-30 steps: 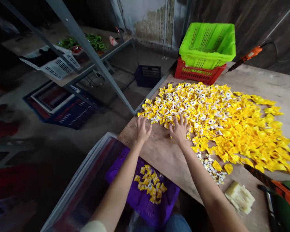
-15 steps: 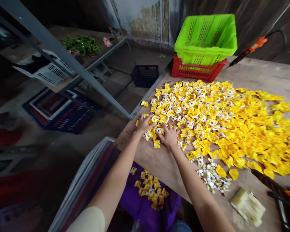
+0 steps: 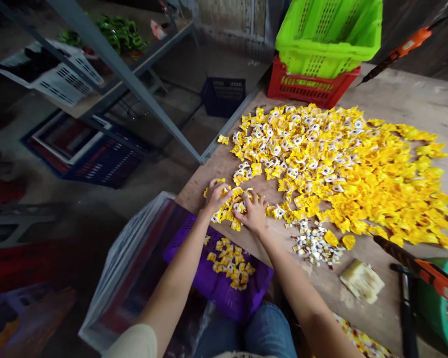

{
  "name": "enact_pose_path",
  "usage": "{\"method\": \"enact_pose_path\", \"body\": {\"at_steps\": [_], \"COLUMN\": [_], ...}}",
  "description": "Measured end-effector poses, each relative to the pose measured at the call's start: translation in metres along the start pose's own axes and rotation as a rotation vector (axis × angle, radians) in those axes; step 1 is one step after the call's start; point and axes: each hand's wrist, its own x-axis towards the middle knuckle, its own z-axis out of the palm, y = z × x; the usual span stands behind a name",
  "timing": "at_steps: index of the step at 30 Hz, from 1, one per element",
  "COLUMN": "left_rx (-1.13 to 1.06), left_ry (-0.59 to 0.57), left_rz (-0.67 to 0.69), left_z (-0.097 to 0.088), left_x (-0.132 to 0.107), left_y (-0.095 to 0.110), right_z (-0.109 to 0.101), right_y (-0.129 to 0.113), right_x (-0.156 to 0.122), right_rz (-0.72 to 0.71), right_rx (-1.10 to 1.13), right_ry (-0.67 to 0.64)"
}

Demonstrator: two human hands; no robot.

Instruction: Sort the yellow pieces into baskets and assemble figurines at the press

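Observation:
My left hand (image 3: 215, 196) lies at the table's near edge, its fingers spread and bent over small yellow-and-white plastic pieces (image 3: 229, 206). Beside it, my right hand (image 3: 254, 213) rests with fingers apart against the right side of the same cluster. Both hands touch the pieces without closing round any; their fingertips are partly hidden among them. A large heap of yellow pieces (image 3: 373, 184) spreads beyond and to the right. Below the table edge, a purple crate (image 3: 224, 298) holds more yellow-and-white pieces (image 3: 231, 263).
Small white parts (image 3: 315, 243) and a pale sponge-like block (image 3: 363, 281) lie right of my right hand. An orange-and-black tool (image 3: 429, 273) sits by a green tub (image 3: 446, 323). Behind the heap, a green crate (image 3: 328, 54) stands in a red crate (image 3: 309, 87). A metal frame (image 3: 164, 117) borders the left.
Both hands have drawn a cluster of pieces toward the near table edge, leaving a gap between it and the heap. The head view has tilted down, showing more of the crate and lap.

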Motion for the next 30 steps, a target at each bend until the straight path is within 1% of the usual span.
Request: {"method": "enact_pose_path", "body": {"at_steps": [3,8,11,13,15,17,20,23,26,28,30], "left_rx": [-0.019,-0.025,-0.062,-0.109,-0.167,-0.207,-0.213,-0.205,-0.194,-0.201,-0.216], "left_ry": [0.015,-0.035,-0.018,-0.003,0.017,0.063,0.147,0.166,0.110,0.021,-0.056], "left_rz": [-0.009,-0.016,-0.017,-0.018,-0.024,-0.053,-0.134,-0.206,-0.320,-0.382,-0.397], "left_z": [0.001,0.002,0.001,0.001,0.000,-0.001,-0.001,0.007,0.021,0.032,0.041], "left_x": [-0.017,-0.033,-0.044,-0.059,-0.082,-0.114,-0.171,-0.226,-0.266,-0.281,-0.288], "left_y": [0.002,0.013,0.019,0.024,0.028,0.032,0.035,0.033,0.027,0.022,0.018], "right_z": [0.003,0.004,0.004,0.005,0.006,0.011,0.024,0.045,0.064,0.071,0.068], "right_y": [0.001,0.008,0.004,-0.002,-0.009,-0.018,-0.034,-0.050,-0.059,-0.060,-0.060], "right_x": [-0.014,-0.030,-0.038,-0.048,-0.063,-0.085,-0.130,-0.179,-0.214,-0.227,-0.232], "right_rz": [-0.052,-0.147,-0.195,-0.237,-0.275,-0.310,-0.370,-0.378,-0.321,-0.285,-0.263], "right_rx": [0.017,0.030,0.031,0.028,0.032,0.045,0.068,0.092,0.110,0.121,0.146], "right_ry": [-0.004,0.012,0.011,0.005,-0.008,-0.039,-0.106,-0.146,-0.233,-0.315,-0.374]}}
